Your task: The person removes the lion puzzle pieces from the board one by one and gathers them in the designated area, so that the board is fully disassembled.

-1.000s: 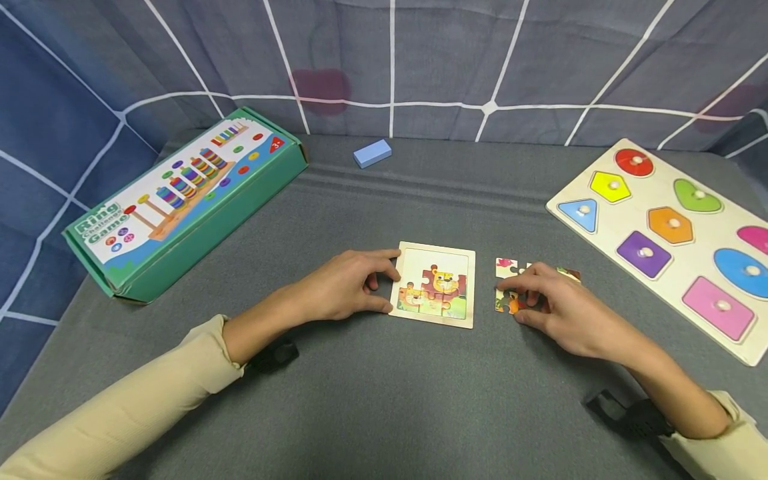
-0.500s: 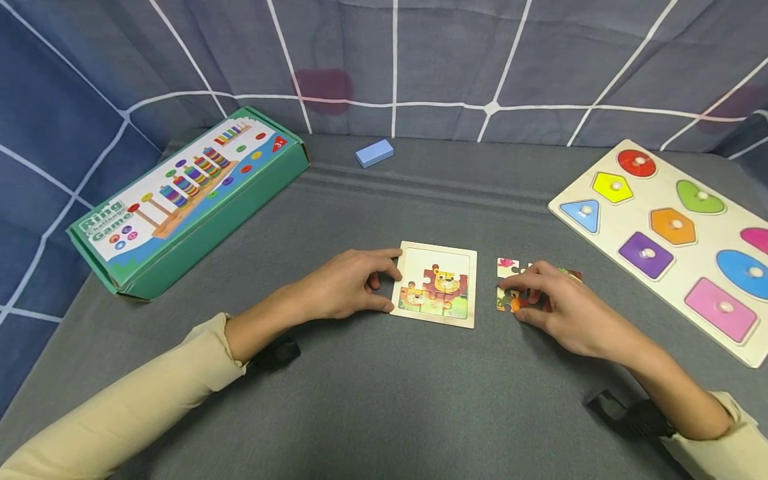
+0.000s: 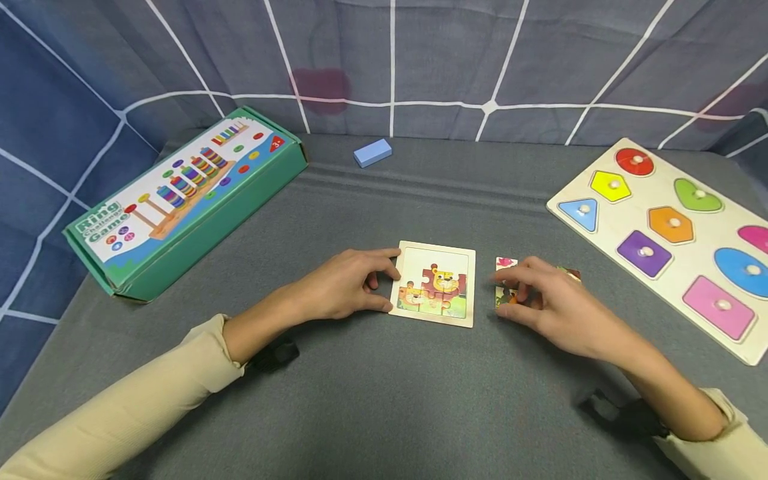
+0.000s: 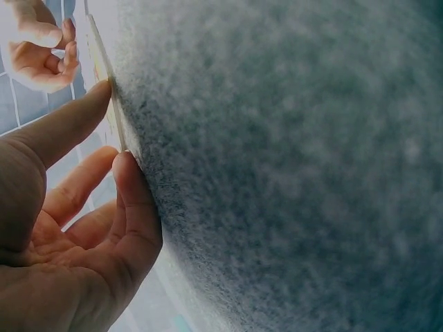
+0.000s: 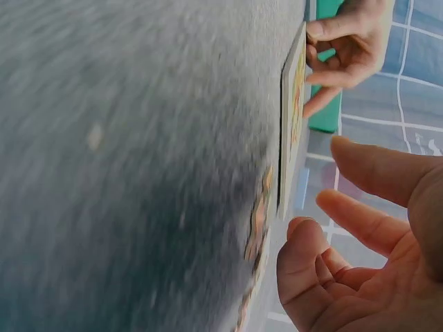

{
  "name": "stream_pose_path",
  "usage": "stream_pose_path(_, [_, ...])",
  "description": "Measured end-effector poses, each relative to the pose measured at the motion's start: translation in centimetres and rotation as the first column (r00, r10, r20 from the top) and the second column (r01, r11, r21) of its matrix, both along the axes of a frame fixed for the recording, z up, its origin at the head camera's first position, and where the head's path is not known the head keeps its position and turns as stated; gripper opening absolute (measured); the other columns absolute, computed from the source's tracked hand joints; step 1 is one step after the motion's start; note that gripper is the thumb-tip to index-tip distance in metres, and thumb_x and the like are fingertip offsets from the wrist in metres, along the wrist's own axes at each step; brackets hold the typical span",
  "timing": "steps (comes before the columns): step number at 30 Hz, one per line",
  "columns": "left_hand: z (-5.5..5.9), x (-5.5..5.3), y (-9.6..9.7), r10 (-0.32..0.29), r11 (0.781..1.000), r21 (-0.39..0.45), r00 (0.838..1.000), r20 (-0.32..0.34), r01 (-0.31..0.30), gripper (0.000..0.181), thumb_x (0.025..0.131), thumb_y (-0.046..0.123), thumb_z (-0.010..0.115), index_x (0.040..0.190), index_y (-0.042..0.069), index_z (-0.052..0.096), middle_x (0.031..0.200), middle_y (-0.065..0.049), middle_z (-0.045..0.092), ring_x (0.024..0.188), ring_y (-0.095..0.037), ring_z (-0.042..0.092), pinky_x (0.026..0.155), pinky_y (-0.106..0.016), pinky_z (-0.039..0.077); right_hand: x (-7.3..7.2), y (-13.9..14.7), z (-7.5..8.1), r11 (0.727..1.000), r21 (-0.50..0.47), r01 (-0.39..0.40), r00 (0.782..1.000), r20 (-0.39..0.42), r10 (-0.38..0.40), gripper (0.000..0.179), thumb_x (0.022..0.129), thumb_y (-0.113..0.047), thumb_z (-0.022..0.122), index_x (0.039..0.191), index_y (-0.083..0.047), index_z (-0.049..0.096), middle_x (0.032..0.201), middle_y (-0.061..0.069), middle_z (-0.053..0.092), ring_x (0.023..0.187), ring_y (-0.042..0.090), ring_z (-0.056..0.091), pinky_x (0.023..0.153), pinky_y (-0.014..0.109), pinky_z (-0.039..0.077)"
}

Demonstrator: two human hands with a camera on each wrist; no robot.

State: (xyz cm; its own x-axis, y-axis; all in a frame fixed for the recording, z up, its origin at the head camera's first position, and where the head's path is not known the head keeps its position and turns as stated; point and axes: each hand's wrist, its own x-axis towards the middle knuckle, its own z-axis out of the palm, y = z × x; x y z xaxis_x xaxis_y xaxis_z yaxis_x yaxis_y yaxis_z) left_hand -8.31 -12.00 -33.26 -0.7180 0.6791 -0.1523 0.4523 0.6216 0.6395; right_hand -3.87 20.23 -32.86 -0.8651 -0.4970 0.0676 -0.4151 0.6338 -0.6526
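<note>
Lying on the grey table (image 3: 384, 393), the puzzle tray (image 3: 415, 265) is held along its left edge by the left hand (image 3: 343, 285); the right hand (image 3: 564, 303), thumb and fingers parted, hovers unladen over loose pieces (image 3: 505, 263).

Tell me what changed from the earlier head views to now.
The right hand has shifted slightly left toward the puzzle frame, above the loose pieces, and holds nothing. The left hand still holds the frame's left edge; the fitted pieces, green box, blue block and shape board stayed put.
</note>
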Motion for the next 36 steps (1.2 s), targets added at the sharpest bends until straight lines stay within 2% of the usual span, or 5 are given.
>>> stream_pose_path(7, [0.0, 0.0, -0.1, -0.006, 1.000, 0.004, 1.000, -0.009, 0.006, 0.035, 0.082, 0.015, 0.082, 0.114, 0.008, 0.069, 0.150, -0.015, 0.043, 0.080, -0.011, 0.055, 0.072, -0.026, 0.047, -0.5, -2.6, 0.0, 1.000, 0.014, 0.003, 0.997, 0.079, -0.004, 0.038, 0.086, -0.014, 0.079, 0.121, -0.010, 0.066, 0.095, 0.000, 0.054, 0.081, 0.013, 0.049, 0.066, 0.027, 0.041])
stream_pose_path(19, [0.2, -0.1, 0.0, -0.004, 1.000, -0.007, 1.000, 0.004, 0.004, 0.034, 0.083, 0.016, 0.082, 0.114, 0.009, 0.069, 0.151, -0.013, 0.043, 0.081, -0.010, 0.056, 0.073, -0.026, 0.047, -2.1, -6.4, 0.0, 0.999, 0.022, -0.026, 0.991, 0.130, 0.023, 0.040, 0.087, -0.014, 0.077, 0.124, -0.009, 0.064, 0.095, 0.002, 0.054, 0.078, 0.014, 0.051, 0.067, 0.033, 0.042])
stream_pose_path(29, [0.0, -0.2, 0.1, -0.008, 1.000, 0.000, 1.000, 0.011, 0.008, 0.033, 0.083, 0.016, 0.082, 0.113, 0.009, 0.069, 0.150, -0.013, 0.044, 0.081, -0.010, 0.056, 0.073, -0.027, 0.047, -2.9, -7.5, -0.3, 0.998, 0.062, -0.024, 0.992, 0.125, 0.016, 0.039, 0.082, -0.011, 0.078, 0.119, -0.006, 0.065, 0.083, 0.003, 0.054, 0.071, 0.015, 0.049, 0.065, 0.034, 0.041])
stream_pose_path(36, [0.1, -0.2, 0.0, -0.008, 1.000, 0.002, 1.000, 0.013, 0.008, 0.033, 0.083, 0.016, 0.082, 0.113, 0.009, 0.069, 0.151, -0.013, 0.043, 0.080, -0.010, 0.056, 0.072, -0.027, 0.047, -3.0, -7.7, -0.5, 0.998, 0.064, -0.019, 0.991, 0.137, 0.010, 0.041, 0.081, -0.008, 0.079, 0.120, -0.006, 0.065, 0.089, 0.004, 0.055, 0.073, 0.015, 0.049, 0.066, 0.034, 0.042])
